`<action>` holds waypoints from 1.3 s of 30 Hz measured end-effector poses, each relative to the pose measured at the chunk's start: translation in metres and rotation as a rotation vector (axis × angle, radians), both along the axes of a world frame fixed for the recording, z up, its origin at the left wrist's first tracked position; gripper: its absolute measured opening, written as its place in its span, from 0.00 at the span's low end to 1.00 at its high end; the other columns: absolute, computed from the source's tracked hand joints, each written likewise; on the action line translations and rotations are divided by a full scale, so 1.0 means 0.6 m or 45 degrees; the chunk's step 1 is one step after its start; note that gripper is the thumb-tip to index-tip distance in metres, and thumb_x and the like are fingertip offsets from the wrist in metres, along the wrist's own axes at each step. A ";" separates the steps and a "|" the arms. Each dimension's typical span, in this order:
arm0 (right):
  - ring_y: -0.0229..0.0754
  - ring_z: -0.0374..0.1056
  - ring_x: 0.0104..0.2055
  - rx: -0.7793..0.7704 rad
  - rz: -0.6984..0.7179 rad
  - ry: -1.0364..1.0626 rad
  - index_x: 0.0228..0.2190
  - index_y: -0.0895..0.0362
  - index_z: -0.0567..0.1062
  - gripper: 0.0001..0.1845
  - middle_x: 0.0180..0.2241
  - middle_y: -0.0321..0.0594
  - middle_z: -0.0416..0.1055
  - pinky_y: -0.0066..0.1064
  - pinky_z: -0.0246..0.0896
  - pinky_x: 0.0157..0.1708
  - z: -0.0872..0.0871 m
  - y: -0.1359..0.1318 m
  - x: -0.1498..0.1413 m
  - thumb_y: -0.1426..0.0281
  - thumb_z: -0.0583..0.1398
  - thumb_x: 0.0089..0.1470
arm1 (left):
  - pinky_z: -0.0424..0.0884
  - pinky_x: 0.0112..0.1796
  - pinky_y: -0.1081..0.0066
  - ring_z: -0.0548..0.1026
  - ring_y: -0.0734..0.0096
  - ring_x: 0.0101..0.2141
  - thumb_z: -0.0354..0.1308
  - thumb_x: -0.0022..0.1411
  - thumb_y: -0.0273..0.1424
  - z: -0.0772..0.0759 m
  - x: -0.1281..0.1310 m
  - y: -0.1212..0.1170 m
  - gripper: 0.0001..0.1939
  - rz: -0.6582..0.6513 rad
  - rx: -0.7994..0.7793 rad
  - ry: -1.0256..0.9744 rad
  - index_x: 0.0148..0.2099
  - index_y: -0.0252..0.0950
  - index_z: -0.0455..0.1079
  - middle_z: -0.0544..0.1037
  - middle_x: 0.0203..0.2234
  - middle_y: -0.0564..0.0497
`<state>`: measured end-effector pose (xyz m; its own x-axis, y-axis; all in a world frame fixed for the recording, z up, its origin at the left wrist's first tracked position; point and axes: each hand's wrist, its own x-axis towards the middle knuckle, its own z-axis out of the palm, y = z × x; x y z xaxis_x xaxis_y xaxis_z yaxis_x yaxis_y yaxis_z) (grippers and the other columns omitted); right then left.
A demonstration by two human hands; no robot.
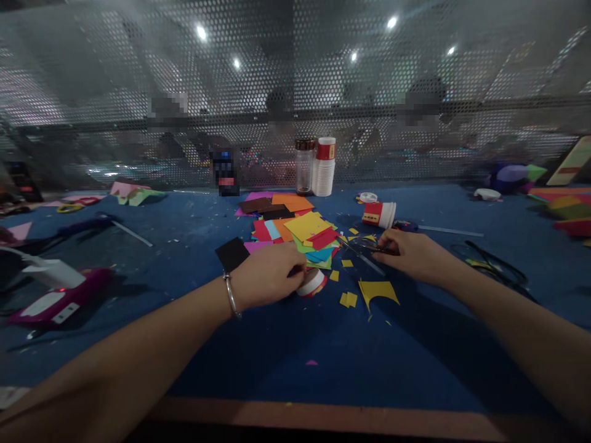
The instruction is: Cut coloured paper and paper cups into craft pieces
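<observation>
Blue tabletop (295,363) gives room before its near edge (295,419); left hand (268,274) pinches cup (312,285), right hand (406,251) scissors (375,248).

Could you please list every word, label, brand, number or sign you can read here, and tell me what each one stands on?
None of the print can be read.
Tipped paper cup: marks on its red side, too small to read.
Stacked paper cups: mark on the red top one, too small.
Cup at the left hand: no legible text.
Upright dark object: pixelated, unreadable.
</observation>
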<state>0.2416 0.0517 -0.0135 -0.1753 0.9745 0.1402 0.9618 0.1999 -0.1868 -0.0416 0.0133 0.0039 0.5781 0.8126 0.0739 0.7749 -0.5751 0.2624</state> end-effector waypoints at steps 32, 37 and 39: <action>0.42 0.67 0.29 0.029 0.222 0.606 0.29 0.54 0.72 0.16 0.27 0.38 0.72 0.32 0.61 0.29 0.022 -0.026 -0.032 0.53 0.58 0.54 | 0.75 0.42 0.64 0.75 0.64 0.44 0.61 0.53 0.28 -0.022 0.025 0.000 0.25 -0.072 -0.305 -0.845 0.54 0.41 0.63 0.72 0.49 0.45; 0.39 0.63 0.27 -0.144 0.339 0.803 0.28 0.55 0.72 0.18 0.25 0.36 0.68 0.29 0.58 0.27 0.034 -0.053 -0.059 0.53 0.58 0.54 | 0.76 0.41 0.64 0.76 0.66 0.42 0.62 0.53 0.29 -0.026 0.037 0.001 0.25 -0.046 -0.397 -1.025 0.53 0.40 0.59 0.72 0.48 0.45; 0.39 0.64 0.29 -0.227 0.409 0.879 0.29 0.55 0.72 0.17 0.27 0.36 0.68 0.29 0.59 0.29 0.036 -0.064 -0.069 0.53 0.58 0.54 | 0.76 0.41 0.64 0.76 0.68 0.41 0.62 0.53 0.28 -0.029 0.042 0.001 0.25 -0.057 -0.390 -1.060 0.52 0.40 0.59 0.71 0.48 0.45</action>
